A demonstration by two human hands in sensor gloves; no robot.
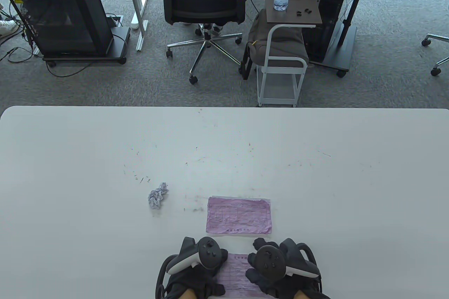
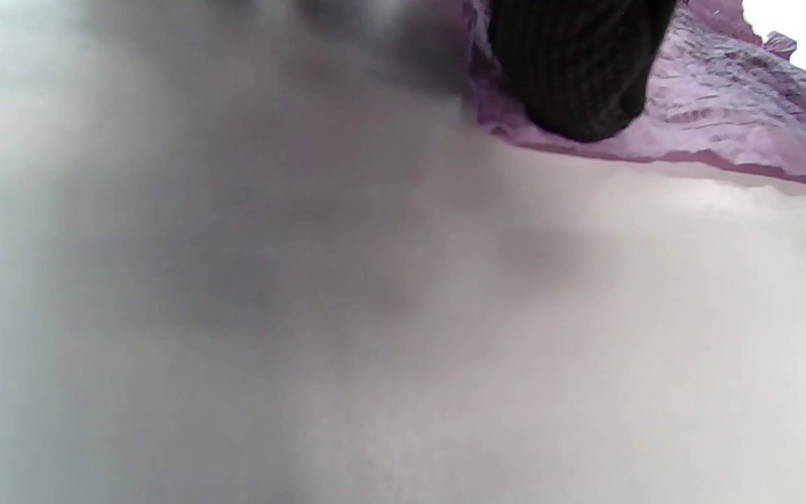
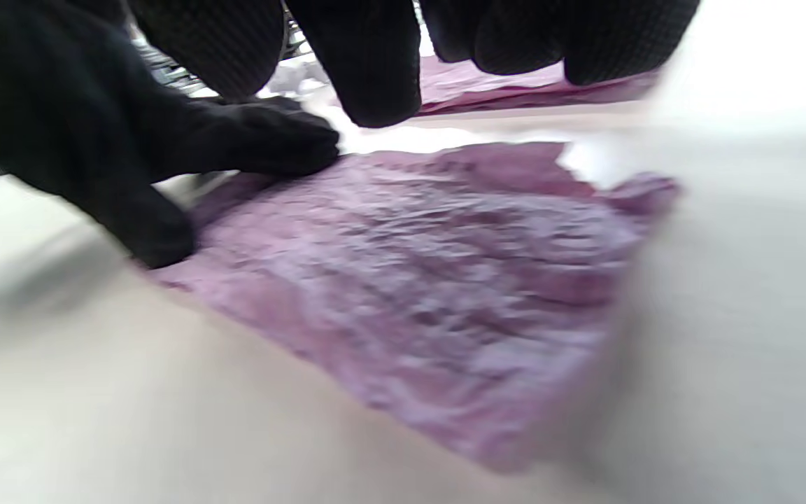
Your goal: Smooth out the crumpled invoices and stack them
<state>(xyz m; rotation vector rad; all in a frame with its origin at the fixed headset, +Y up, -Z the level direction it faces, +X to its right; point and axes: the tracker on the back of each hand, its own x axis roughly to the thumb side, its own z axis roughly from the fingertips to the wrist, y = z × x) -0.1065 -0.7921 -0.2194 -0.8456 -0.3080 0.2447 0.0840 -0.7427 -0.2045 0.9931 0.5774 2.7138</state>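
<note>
Reading the print on the pink invoice (image 1: 235, 272) is impossible; left hand (image 1: 196, 264) and right hand (image 1: 280, 264) press it flat, fingers spread, at the table's (image 1: 70, 172) near edge, before another flattened invoice (image 1: 239, 215).

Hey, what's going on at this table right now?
A person in sensor gloves is smoothing a wrinkled pink invoice at the near edge of the white table. The left hand and right hand both press on it, fingers spread along its edges. Just beyond lies a flattened invoice, already smoothed out. A crumpled paper ball sits apart to the left, not yet touched.
</note>
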